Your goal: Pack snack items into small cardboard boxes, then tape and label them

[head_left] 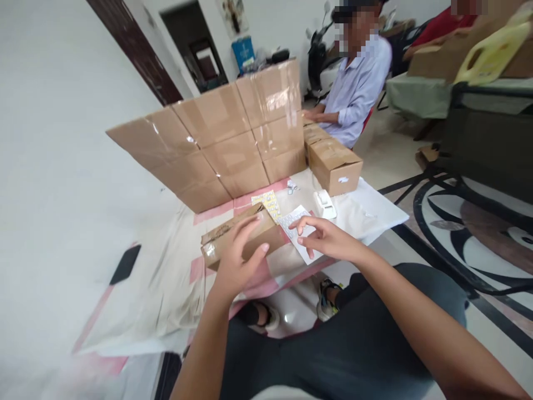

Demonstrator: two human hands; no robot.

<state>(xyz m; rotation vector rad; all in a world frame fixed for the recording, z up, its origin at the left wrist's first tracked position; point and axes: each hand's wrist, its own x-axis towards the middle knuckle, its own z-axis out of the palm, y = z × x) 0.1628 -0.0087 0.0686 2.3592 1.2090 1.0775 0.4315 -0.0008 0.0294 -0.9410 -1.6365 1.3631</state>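
Note:
My left hand [244,253] is over the near side of a small brown cardboard box [266,236], its thumb and fingers spread apart. Whether it touches the box is hard to tell. To the right, my right hand [327,238] hovers above a white sheet with rows of small pale marks [293,221]. Its fingers are partly curled, the thumb stands apart from the index finger, and nothing shows between them. A sheet with yellow and white spots [268,203] lies behind the box, partly hidden by it. Beyond the right hand sits a white tape dispenser [325,204].
A tall cardboard panel [233,139] stands across the table's back. Closed cardboard boxes [335,161] line the far right side. A small clear-and-dark item [292,187] and a black flat object [126,264] lie on the tablecloth [166,294]. A person in a light shirt [358,83] sits beyond.

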